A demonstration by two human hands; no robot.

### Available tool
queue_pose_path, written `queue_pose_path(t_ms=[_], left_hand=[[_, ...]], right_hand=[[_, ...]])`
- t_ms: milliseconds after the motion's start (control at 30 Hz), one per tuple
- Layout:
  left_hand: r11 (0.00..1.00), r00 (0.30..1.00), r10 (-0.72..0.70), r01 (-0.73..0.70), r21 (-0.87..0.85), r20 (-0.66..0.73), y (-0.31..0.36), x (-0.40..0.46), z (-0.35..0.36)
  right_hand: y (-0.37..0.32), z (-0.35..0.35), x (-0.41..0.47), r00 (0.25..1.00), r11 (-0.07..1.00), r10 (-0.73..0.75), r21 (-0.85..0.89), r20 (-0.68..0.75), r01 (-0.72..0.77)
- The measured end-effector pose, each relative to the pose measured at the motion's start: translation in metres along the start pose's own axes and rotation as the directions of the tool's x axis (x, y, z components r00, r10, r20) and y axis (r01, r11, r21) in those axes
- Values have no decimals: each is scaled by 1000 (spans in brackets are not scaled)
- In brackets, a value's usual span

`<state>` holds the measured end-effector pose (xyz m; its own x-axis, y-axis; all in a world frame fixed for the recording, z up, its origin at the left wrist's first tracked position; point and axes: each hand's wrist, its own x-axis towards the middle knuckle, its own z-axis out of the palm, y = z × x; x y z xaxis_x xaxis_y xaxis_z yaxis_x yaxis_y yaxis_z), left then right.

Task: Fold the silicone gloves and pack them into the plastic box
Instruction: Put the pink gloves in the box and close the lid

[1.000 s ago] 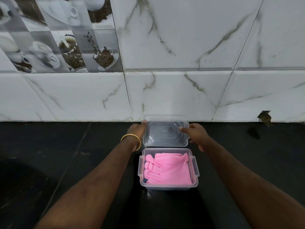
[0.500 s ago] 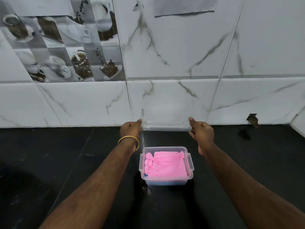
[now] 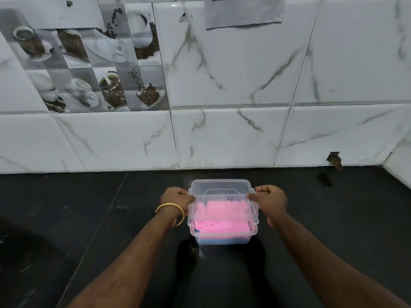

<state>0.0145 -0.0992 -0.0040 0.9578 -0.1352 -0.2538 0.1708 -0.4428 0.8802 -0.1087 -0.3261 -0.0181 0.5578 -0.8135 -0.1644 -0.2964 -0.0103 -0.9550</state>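
The clear lid (image 3: 221,197), which half a second ago was held up near the wall tiles behind the box, has now come down over the plastic box (image 3: 223,232) and sits on it tilted, its near edge raised so the front of the box is uncovered. The left hand (image 3: 175,197) pinches the lid's left edge and the right hand (image 3: 270,197) pinches its right edge, fingers curled round the rim on both sides. The folded pink silicone gloves (image 3: 220,225) lie inside the box, which stands on the black worktop (image 3: 89,218) near the wall. A gold bangle (image 3: 170,213) circles the left wrist. A small dark mark on the lid cannot be read. A paper sheet (image 3: 244,10) on the wall carries part of a QR code at its top edge.
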Motion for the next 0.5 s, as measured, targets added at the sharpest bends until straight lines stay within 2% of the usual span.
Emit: queue_pose_path(t_ms=[500], left_hand=[[982,999,-23,13,190,47,-17,-12,4]], right_hand=[[26,-1,-7,998,988,59,-146,22,-55]])
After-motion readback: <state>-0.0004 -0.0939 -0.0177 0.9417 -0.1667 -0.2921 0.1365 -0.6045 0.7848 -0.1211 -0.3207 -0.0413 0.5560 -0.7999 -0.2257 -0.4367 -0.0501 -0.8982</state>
